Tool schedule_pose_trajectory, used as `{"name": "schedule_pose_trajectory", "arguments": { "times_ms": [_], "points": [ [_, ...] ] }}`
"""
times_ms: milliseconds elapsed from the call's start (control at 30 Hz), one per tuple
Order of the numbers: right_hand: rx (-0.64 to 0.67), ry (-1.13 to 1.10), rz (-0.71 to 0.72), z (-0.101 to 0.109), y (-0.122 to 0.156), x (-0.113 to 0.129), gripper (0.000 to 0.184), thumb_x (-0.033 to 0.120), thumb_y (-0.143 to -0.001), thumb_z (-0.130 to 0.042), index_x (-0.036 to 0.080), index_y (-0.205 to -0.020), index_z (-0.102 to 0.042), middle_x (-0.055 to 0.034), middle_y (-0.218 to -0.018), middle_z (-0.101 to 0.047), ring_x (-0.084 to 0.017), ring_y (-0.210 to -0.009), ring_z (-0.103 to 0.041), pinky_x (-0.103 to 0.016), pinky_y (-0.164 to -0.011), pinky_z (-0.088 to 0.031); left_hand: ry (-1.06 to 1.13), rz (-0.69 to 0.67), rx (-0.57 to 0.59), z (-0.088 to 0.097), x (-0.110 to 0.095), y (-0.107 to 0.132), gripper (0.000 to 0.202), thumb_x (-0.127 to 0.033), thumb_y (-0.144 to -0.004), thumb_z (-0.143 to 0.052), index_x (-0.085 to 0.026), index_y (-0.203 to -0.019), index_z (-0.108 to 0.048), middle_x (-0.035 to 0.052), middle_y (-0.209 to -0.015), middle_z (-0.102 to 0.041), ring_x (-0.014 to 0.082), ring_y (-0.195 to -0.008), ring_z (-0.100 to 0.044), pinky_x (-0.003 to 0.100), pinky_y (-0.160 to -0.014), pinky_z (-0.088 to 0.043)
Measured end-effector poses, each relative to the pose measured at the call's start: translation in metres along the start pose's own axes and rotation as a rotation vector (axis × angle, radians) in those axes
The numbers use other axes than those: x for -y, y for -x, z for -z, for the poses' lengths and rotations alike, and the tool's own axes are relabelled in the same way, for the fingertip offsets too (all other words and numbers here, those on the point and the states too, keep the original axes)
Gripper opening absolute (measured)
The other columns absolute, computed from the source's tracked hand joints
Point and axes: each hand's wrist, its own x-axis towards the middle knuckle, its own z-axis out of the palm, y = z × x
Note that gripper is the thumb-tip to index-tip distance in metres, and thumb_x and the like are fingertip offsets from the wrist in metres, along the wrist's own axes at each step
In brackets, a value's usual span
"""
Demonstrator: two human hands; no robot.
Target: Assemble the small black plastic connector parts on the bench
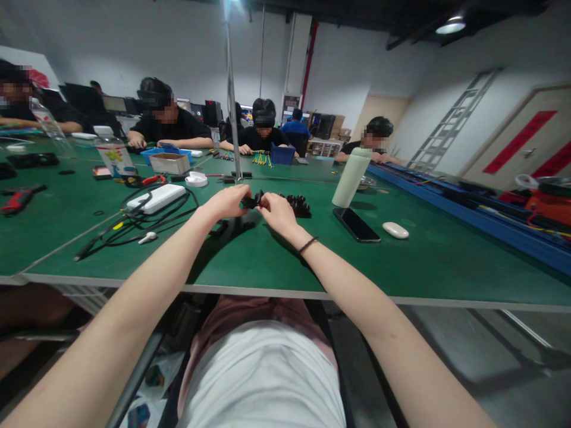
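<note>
Both my arms reach out over the green table (267, 261). My left hand (228, 202) and my right hand (277, 213) meet in the middle, fingers pinched on a small black part (252, 201) held between them. Just behind my right hand lies a pile of several similar black parts (300, 205). A dark band sits on my right wrist.
A white power bank (156, 198) with black cables lies to the left, a white earbud case (395, 230), a black phone (355, 224) and a pale bottle (351, 177) to the right. A metal pole (232, 95) stands behind. Other people work across the table.
</note>
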Motion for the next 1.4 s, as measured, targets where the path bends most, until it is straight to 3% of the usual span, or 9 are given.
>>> {"name": "schedule_pose_trajectory", "arguments": {
  "times_ms": [333,700,1067,1400],
  "points": [
    [-0.023,-0.009,-0.01,-0.001,0.0,0.001,0.007,0.024,-0.088,-0.059,0.018,-0.091,-0.063,-0.007,-0.098,-0.063,-0.02,-0.09,-0.06,-0.03,-0.078,-0.046,0.029,-0.014,-0.09,0.003,-0.005,0.0,0.031,-0.027,-0.076,-0.058,-0.018,-0.104,-0.054,0.0098,-0.103,-0.065,0.0245,-0.095,-0.064,0.032,-0.08,-0.048],
    [-0.077,-0.2,-0.101,-0.009,-0.007,-0.006,0.008,0.025,-0.087,-0.058,0.016,-0.086,-0.06,-0.0051,-0.093,-0.06,-0.015,-0.082,-0.058,-0.027,-0.081,-0.045,0.015,-0.066,-0.176,0.005,-0.012,-0.002,0.032,-0.023,-0.075,-0.056,-0.015,-0.105,-0.053,0.0118,-0.107,-0.062,0.026,-0.099,-0.062,0.034,-0.084,-0.048],
    [-0.075,-0.566,-0.284,-0.019,-0.013,-0.013,0.019,0.03,-0.084,-0.06,0.018,-0.071,-0.053,0.0008,-0.072,-0.062,-0.014,-0.073,-0.061,-0.028,-0.077,-0.049,0.03,-0.061,-0.176,0.004,-0.018,0.0,0.032,-0.021,-0.077,-0.054,-0.017,-0.109,-0.055,0.0117,-0.112,-0.06,0.0264,-0.103,-0.062,0.035,-0.085,-0.049],
    [-0.069,-1.117,-0.599,-0.015,-0.015,-0.001,0.026,0.018,-0.089,-0.055,0.017,-0.064,-0.049,0.004,-0.056,-0.055,-0.009,-0.051,-0.057,-0.024,-0.059,-0.054,0.105,-0.073,-0.2,0.001,-0.022,-0.001,0.04,-0.012,-0.077,-0.049,-0.015,-0.116,-0.053,0.0125,-0.123,-0.061,0.0237,-0.113,-0.06,0.035,-0.096,-0.047]
  ]
}}
